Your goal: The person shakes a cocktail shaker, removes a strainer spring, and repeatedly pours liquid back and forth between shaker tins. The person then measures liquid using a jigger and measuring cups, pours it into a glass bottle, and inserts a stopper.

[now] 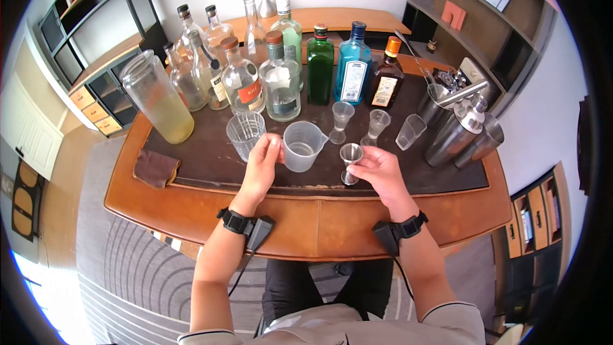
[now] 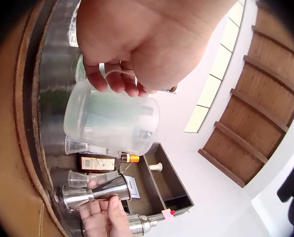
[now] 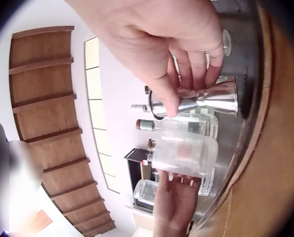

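In the head view my left hand (image 1: 260,165) grips the handle of a translucent plastic measuring cup (image 1: 301,147), its spout turned right. The left wrist view shows the fingers curled at the handle side of this cup (image 2: 110,116). My right hand (image 1: 380,172) pinches a shiny metal double-ended jigger (image 1: 350,156) around its waist. It stands upright to the right of the cup, and the right wrist view shows thumb and fingers on the jigger (image 3: 206,100). A ribbed clear glass (image 1: 246,133) is just behind my left hand, partly covered by it.
Two clear hourglass-shaped measures (image 1: 342,116) and a small clear cup (image 1: 410,132) stand behind the right hand. Metal shakers (image 1: 454,133) are at right. Several bottles (image 1: 319,67) line the back. A pitcher (image 1: 167,115) of cloudy yellow liquid and a brown cloth (image 1: 156,168) are at left.
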Tool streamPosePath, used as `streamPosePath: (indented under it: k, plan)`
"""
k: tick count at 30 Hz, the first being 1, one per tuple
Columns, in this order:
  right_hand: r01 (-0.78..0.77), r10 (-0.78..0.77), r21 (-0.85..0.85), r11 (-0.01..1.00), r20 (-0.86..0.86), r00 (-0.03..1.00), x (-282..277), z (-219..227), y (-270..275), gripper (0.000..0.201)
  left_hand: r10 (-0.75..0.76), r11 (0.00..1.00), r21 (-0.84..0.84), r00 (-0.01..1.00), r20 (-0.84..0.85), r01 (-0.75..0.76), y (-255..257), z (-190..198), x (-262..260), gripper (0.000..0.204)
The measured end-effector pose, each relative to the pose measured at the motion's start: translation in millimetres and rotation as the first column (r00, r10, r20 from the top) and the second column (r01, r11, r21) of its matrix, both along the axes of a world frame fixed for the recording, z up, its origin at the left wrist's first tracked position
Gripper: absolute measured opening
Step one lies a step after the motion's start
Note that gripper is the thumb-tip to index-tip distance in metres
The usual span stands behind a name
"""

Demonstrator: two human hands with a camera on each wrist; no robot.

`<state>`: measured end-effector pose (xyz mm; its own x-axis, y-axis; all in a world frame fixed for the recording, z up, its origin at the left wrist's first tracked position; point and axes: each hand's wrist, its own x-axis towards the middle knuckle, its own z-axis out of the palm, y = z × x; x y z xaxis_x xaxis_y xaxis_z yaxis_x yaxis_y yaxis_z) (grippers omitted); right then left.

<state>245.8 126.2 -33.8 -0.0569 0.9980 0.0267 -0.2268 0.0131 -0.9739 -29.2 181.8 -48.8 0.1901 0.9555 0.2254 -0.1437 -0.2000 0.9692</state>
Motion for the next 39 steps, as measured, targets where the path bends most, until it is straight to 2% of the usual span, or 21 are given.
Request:
streamPosePath:
  k: [2,4,6,8,13,16,18,20,22,23,25,26,28,31,35,39]
  plan:
    - [0.005,-0.005,-0.004,1.0,0.026,1.0,-3.6,0.3,-1.3,0.042,-0.002,1.0,0.028,1.0,0.006,0.002,1.2,8.9,1.3,0.021]
    - [0.031,-0.031,0.011,0.999,0.034,0.999,-5.8,2.3,-4.8,0.043,0.023,0.989,0.148,0.995,-0.095,-0.009,-0.8,20.1,1.5,0.02]
    - [0.022,-0.022,0.05,0.999,0.003,1.0,-6.2,3.4,-6.8,0.043,-0.003,0.985,0.168,0.991,-0.134,0.025,-2.3,33.1,2.6,0.019]
    - [0.031,-0.031,0.044,0.999,-0.004,1.0,-6.0,2.9,-7.5,0.043,-0.016,0.968,0.234,0.956,-0.293,0.088,-6.1,51.1,5.1,0.019]
    - [-0.011,0.011,0.085,0.996,-0.006,1.0,-6.7,2.7,-9.4,0.044,-0.039,0.959,0.245,0.919,-0.393,0.145,-9.7,68.6,13.7,0.02]
    - [-0.017,0.019,0.074,0.997,-0.029,0.999,-6.7,3.2,-12.3,0.044,0.019,0.954,0.269,0.865,-0.501,0.135,-15.5,82.9,14.3,0.018]
    - [-0.023,0.026,0.065,0.998,-0.045,0.999,-6.1,2.7,-13.6,0.045,0.061,0.948,0.282,0.783,-0.619,0.148,-17.2,93.9,14.5,0.017]
    - [-0.049,0.054,0.058,0.997,-0.083,0.995,-5.7,0.5,-13.5,0.046,0.083,0.931,0.325,0.769,-0.634,0.167,-18.4,102.4,15.9,0.016]
    - [-0.044,0.048,0.055,0.997,-0.08,0.996,-5.9,1.3,-13.5,0.046,0.09,0.912,0.343,0.706,-0.703,0.225,-19.6,112.4,17.1,0.015]
    - [-0.04,0.044,0.051,0.998,-0.074,0.996,-6.0,1.3,-14.0,0.046,0.089,0.912,0.341,0.703,-0.706,0.227,-19.6,116.4,18.2,0.015]
    - [-0.047,0.051,0.061,0.997,-0.073,0.996,-6.2,-0.8,-13.7,0.046,0.122,0.85,0.423,0.664,-0.737,0.313,-18.5,122.8,20.4,0.013]
    - [-0.054,0.059,0.072,0.996,-0.067,0.996,-6.3,-1.9,-13.2,0.045,0.123,0.85,0.423,0.663,-0.738,0.313,-17.9,124.4,21.3,0.013]
    - [-0.057,0.063,0.08,0.995,-0.074,0.995,-6.5,-3.6,-13.0,0.045,0.163,0.79,0.492,0.647,-0.745,0.367,-17.3,127.3,23.2,0.012]
    - [-0.052,0.058,0.092,0.994,-0.061,0.996,-7.5,-5.1,-12.4,0.044,0.17,0.748,0.511,0.622,-0.764,0.424,-19.2,133.9,26.2,0.012]
    - [-0.07,0.073,0.04,0.997,-0.081,0.994,-7.1,-2.7,-14.4,0.043,0.172,0.753,0.489,0.585,-0.792,0.441,-22.8,141.8,30.0,0.011]
    - [-0.061,0.064,0.072,0.996,-0.037,0.997,-8.0,-5.2,-14.4,0.042,0.183,0.749,0.484,0.56,-0.808,0.453,-24.8,143.5,31.4,0.01]
